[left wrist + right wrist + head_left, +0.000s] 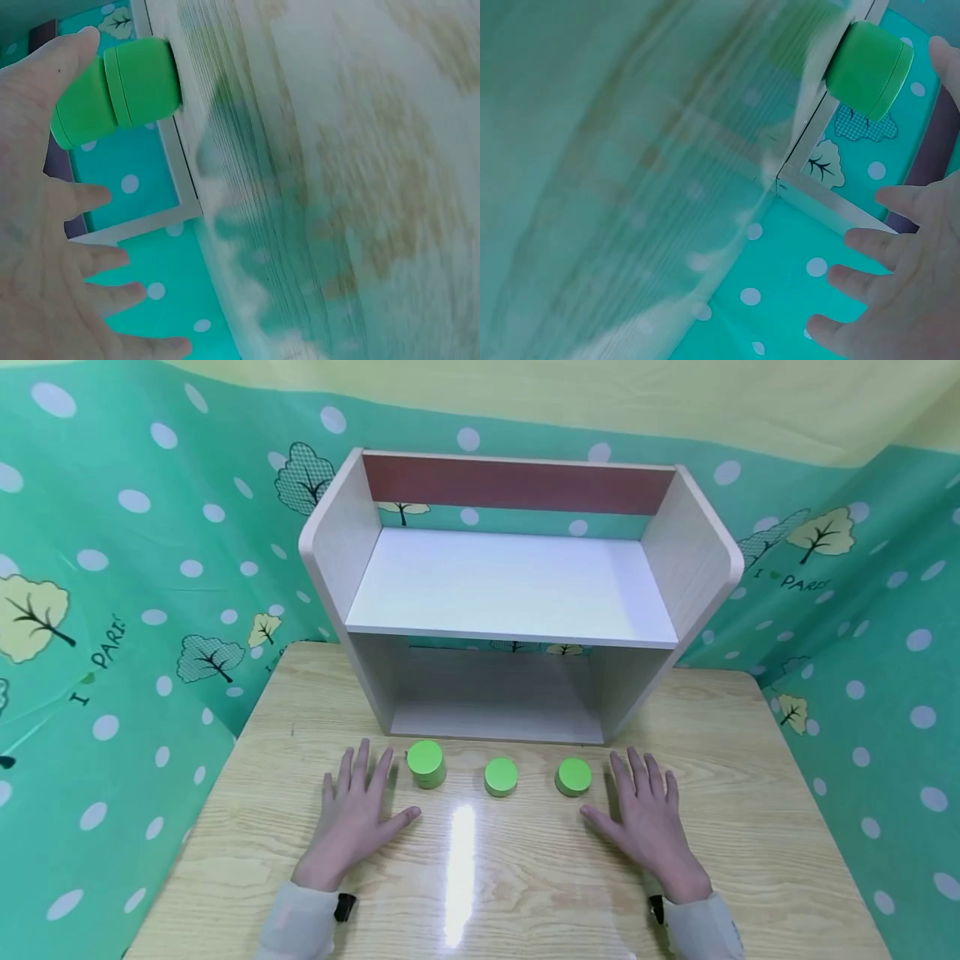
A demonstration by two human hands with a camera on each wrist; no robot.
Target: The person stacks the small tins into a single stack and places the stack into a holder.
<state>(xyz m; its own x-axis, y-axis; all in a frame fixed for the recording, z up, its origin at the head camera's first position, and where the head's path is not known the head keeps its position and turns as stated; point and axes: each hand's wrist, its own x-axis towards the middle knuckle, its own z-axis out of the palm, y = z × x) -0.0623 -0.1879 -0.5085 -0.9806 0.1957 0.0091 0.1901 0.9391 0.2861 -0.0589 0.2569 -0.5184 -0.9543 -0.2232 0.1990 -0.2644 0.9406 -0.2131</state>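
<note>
Three green round lidded tubs stand in a row on the wooden table: a taller left tub (427, 763), a low middle tub (500, 777) and a low right tub (573, 777). My left hand (356, 814), palm down with fingers spread, is left of the taller tub and holds nothing. The left wrist view shows that tub (146, 82) partly behind the thumb, a seam round its body. To the right of the row, my right hand (647, 818) is also spread palm down with nothing in it. The right wrist view has a green tub (868, 69) beyond the thumb.
Directly behind the tubs stands a white two-tier shelf unit (510, 585) with a dark red back rail (517, 483). A green dotted curtain (187, 527) hangs round the back and sides of the table (540, 893).
</note>
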